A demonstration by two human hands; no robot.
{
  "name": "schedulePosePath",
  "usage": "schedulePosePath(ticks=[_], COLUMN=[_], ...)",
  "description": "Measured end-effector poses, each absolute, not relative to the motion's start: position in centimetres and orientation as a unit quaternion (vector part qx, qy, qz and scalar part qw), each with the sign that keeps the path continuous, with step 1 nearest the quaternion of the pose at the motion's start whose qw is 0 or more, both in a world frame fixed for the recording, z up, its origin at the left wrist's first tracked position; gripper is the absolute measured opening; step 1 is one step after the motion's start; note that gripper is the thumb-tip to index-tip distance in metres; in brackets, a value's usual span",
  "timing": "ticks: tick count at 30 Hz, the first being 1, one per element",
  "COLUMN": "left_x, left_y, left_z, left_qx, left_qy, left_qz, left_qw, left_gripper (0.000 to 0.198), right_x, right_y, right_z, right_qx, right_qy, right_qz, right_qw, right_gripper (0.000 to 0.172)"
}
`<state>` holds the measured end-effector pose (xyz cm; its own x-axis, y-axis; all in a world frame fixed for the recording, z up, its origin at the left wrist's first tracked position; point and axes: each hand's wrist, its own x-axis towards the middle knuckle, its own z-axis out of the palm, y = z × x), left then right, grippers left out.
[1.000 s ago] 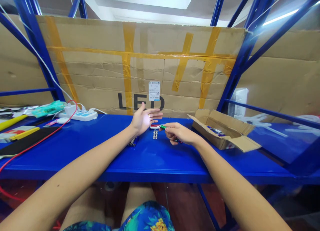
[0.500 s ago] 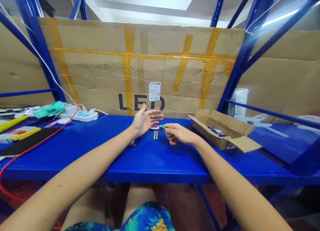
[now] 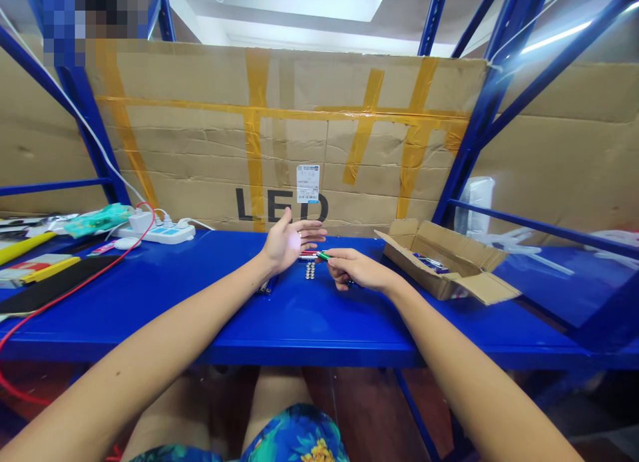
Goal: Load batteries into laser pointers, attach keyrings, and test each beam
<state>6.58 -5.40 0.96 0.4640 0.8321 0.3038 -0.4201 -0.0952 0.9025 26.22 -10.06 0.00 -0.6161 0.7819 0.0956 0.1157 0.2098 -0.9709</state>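
Note:
My right hand (image 3: 355, 269) is closed around a small green flashlight (image 3: 323, 255), its silver end pointing left. Opposite it, my left hand (image 3: 292, 243) is open, palm turned to the flashlight and fingers stretched out; a round white spot of light falls on the palm. Several silver button cells (image 3: 310, 271) lie in two short columns on the blue table (image 3: 299, 322) below the hands. Just behind the flashlight's tip is a red and silver tube-shaped thing (image 3: 308, 254), partly hidden. Dark slim pieces (image 3: 265, 289) lie beside my left wrist, mostly covered.
An open cardboard box (image 3: 444, 285) with small metallic and blue items stands at right. A white power strip (image 3: 160, 232), a red cable (image 3: 100, 273), a black mat (image 3: 54, 282) and a yellow-handled tool (image 3: 24, 247) occupy the left. Tall cardboard (image 3: 200, 142) closes off the back.
A bright spot of light has appeared on my left palm. Both hands have stayed nearly where they were. At the upper left, a blurred-out patch now covers part of the frame.

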Motion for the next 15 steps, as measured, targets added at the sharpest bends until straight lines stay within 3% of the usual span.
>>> schedulePosePath(ticks=[15], left_x=[6.57], left_y=[-5.40], left_z=[0.95], left_qx=[0.566], left_qy=[0.178], left_qz=[0.480], left_qw=[0.646], left_gripper=[0.078], right_x=[26.19], right_y=[-9.95], right_z=[-0.03], right_qx=[-0.307], right_qy=[-0.714], right_qz=[0.548], right_qw=[0.308], right_gripper=[0.032])
